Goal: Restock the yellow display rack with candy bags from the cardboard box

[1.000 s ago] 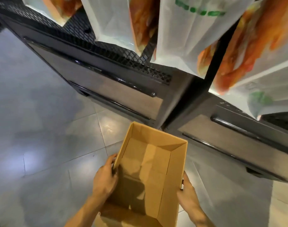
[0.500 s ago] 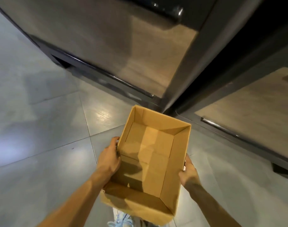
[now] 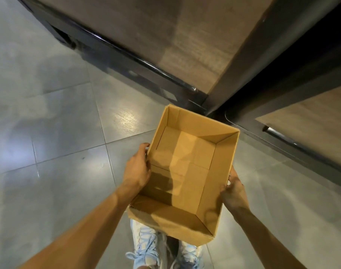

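Note:
An open brown cardboard box [image 3: 187,169] hangs in front of me above the floor, and nothing lies inside it. My left hand [image 3: 137,168] grips its left wall, fingers curled over the rim. My right hand [image 3: 233,188] holds the right wall from outside, thumb on the top edge. No candy bags and no yellow rack are in view.
Dark cabinet bases with wood-look panels [image 3: 165,35] and black rails stand ahead and to the right [image 3: 309,121], meeting at a corner just beyond the box. Grey floor tiles [image 3: 55,123] spread to the left. My light blue shoes [image 3: 146,243] show beneath the box.
My view has tilted downward: the hanging bags and mesh shelf have left the top of the frame. The box stays in both hands and my shoes have come into view.

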Demonstrator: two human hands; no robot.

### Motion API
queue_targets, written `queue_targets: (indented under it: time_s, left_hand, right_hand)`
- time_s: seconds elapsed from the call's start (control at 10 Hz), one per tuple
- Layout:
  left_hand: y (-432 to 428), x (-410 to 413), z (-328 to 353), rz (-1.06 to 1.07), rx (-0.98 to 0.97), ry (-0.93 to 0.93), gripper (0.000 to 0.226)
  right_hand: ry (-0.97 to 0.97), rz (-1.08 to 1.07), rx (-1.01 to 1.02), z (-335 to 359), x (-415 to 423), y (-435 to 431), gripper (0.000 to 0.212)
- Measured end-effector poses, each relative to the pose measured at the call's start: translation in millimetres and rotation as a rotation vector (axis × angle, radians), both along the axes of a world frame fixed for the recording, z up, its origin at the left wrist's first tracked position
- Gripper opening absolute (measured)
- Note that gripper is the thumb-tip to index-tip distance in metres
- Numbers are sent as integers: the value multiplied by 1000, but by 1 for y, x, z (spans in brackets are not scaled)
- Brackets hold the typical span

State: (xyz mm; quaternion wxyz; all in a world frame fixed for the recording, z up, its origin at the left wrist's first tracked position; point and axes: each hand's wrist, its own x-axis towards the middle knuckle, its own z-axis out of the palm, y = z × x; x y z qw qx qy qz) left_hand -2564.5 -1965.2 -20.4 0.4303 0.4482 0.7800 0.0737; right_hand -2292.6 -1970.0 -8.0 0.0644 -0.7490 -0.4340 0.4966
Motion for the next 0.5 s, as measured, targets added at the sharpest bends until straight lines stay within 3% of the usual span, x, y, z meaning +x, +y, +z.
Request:
queue_targets:
  time_s: [0.3, 0.5]
  left_hand:
    - [18, 2, -14, 99, -57, -69, 53]
    - [12, -9, 3, -32, -44, 28, 66]
  right_hand:
    - [111, -20, 50, -18, 1, 22, 70]
    - [97, 47, 18, -17, 12, 23, 69]
